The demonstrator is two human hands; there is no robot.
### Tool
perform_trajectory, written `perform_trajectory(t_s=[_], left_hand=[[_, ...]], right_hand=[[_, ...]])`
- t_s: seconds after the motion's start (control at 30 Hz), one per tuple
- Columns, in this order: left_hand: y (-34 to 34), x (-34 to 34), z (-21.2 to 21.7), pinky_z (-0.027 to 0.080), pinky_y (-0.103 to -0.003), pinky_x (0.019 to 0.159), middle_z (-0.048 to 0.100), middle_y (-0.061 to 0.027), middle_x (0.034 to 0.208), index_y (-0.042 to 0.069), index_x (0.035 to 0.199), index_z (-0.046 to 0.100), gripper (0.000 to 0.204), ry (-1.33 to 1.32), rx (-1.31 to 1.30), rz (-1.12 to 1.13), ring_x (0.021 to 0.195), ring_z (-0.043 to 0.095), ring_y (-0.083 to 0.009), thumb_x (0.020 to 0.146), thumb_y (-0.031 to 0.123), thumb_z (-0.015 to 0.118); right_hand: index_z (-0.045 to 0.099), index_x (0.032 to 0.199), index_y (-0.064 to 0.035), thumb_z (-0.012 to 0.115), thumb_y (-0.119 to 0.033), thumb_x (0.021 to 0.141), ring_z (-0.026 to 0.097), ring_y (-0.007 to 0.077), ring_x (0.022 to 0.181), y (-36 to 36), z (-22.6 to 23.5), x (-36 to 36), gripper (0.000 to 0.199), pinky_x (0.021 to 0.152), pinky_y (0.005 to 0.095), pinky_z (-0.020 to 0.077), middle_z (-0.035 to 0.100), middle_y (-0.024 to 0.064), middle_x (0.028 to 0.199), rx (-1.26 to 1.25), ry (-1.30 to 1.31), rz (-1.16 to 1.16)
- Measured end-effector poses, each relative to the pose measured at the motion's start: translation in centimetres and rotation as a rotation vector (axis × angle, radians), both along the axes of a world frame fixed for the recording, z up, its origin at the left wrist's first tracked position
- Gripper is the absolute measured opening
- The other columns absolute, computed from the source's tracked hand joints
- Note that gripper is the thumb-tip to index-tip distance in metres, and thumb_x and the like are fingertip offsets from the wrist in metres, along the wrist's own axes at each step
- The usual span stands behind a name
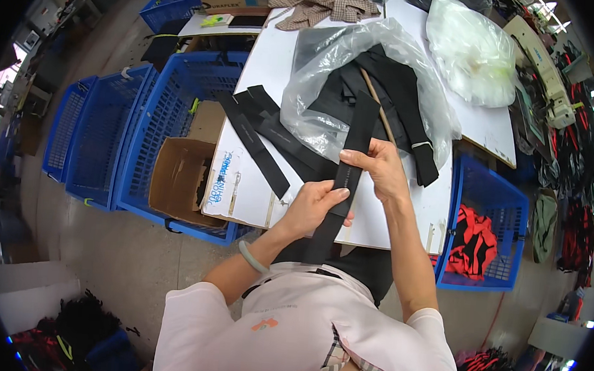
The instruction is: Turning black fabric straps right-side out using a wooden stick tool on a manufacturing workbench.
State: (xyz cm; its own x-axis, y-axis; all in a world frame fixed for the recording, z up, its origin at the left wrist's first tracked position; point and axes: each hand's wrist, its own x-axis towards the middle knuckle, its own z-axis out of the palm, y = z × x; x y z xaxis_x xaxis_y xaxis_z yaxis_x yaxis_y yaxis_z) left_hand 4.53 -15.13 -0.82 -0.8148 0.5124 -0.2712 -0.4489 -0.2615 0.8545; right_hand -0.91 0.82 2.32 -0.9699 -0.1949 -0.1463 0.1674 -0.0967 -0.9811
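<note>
A long black fabric strip runs from the plastic bag down over the table's front edge toward my lap. My left hand pinches the strip's lower part, thumb on top. My right hand grips the same strip a little higher, fingers curled around its edge. A clear plastic bag full of more black strips lies just behind my hands. Several flat black strips are laid out on the white table to the left of the bag.
Blue plastic crates stand left of the table, one holding a cardboard box. Another blue crate with red and black fabric sits on the right. A second clear bag, checked cloth and a sewing machine lie farther back.
</note>
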Motion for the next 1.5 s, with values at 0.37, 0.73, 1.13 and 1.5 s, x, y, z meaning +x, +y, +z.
perform_trajectory(t_s=[0.37, 0.73, 1.13, 1.5], left_hand=[[-9.0, -6.8, -7.7, 0.051, -0.036, 0.055, 0.060, -0.0157, 0.074, -0.002, 0.121, 0.039, 0.049, 0.122, -0.518, 0.849, 0.061, 0.063, -0.0256, 0.086, 0.023, 0.062], [-5.7, -6.9, -9.5, 0.013, -0.047, 0.111, 0.019, -0.0274, 0.144, -0.007, 0.136, 0.026, 0.071, 0.823, -1.325, 0.595, 0.136, 0.014, -0.0423, 0.087, 0.031, 0.059], [-4.0, -6.5, -8.3, 0.026, -0.044, 0.105, 0.033, -0.0222, 0.137, -0.005, 0.125, 0.044, 0.047, 0.800, -1.191, 0.866, 0.128, 0.029, -0.0379, 0.089, 0.022, 0.057], [3.0, -5.5, 3.8, 0.045, -0.027, 0.085, 0.058, -0.0093, 0.107, -0.003, 0.113, 0.058, 0.039, 0.385, 0.130, 0.175, 0.100, 0.055, -0.0161, 0.076, 0.001, 0.069]], right_hand=[[0.065, 0.078, -0.0029, 0.065, -0.012, 0.080, 0.046, 0.0064, 0.057, 3.2, -4.9, -1.4, 0.010, 0.055, 0.0209, 0.0363, 0.059, 0.0007, 0.067, 0.217, 0.042, -0.448], [0.068, 0.091, -0.0054, 0.063, -0.009, 0.073, 0.061, 0.0237, 0.068, 4.7, -6.2, -6.6, 0.019, 0.066, 0.0345, 0.0481, 0.063, 0.0122, 0.077, 0.766, 0.372, -0.547], [0.070, 0.090, -0.0131, 0.069, -0.005, 0.064, 0.055, 0.0243, 0.082, 6.1, -7.0, -7.1, 0.027, 0.066, 0.0352, 0.0481, 0.050, 0.0072, 0.083, 1.170, 0.668, -0.232], [0.067, 0.079, 0.0008, 0.070, -0.008, 0.076, 0.046, 0.0062, 0.059, 4.4, 2.4, -0.5, 0.010, 0.056, 0.0203, 0.0354, 0.058, -0.0010, 0.071, -0.186, 0.134, -0.142]])
